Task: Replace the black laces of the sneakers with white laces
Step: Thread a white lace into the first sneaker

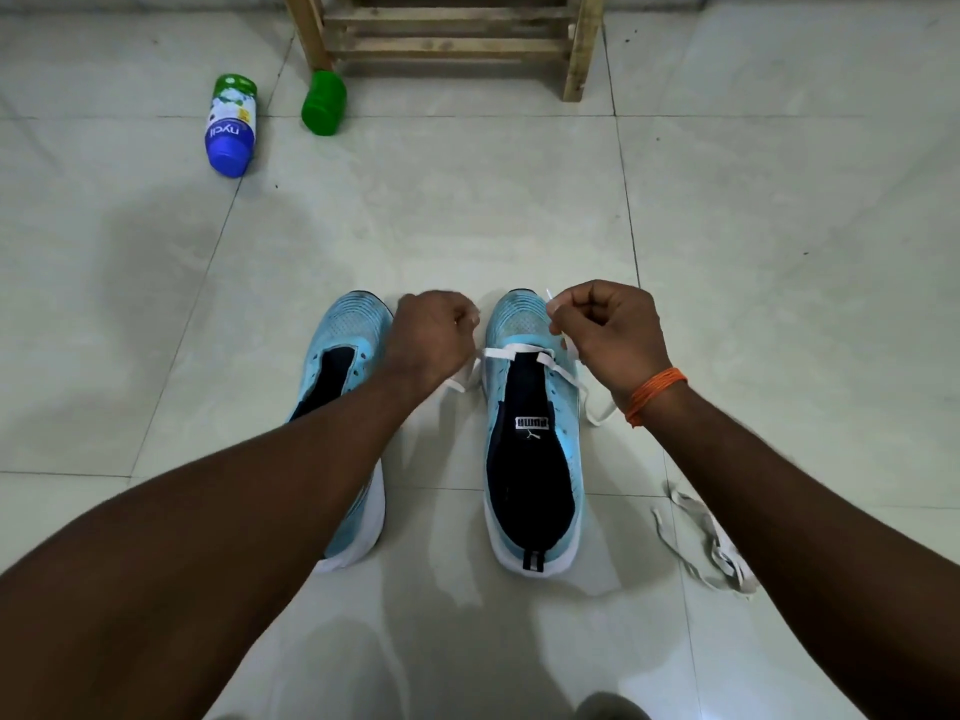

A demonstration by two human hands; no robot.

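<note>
Working the flat white lace [511, 350] into the light-blue knit sneaker with the white sole on my right [519, 314], I judge this job to be somewhere near its first third. No black lace shows anywhere in view, so I take the stripping-out as done on both shoes. The white lace runs as a single bar across the lowest pair of eyelets near the toe, with one further crossing on the right-hand side, and the eyelets above that up to the tongue are bare. My left hand [434, 330] is curled into a fist around the lace end that comes out on the inner side of the shoe, the fingers [465, 309] closed on it. My right hand [610, 330] pinches the other end between thumb and fingertips, with the tip poking up above the knuckles and the slack looping down past the orange thread band on that wrist [655, 394]. The matching light-blue sneaker on my left [348, 324] stands just beside the first with empty eyelets and no lace at all. A second white lace [711, 543] lies in a loose tangle on the pale tiled floor [519, 200] near my right forearm, apart from both shoes. What remains, as I read it, is crossing this lace up the rest of the eyelets, then lacing the other shoe from scratch.
</note>
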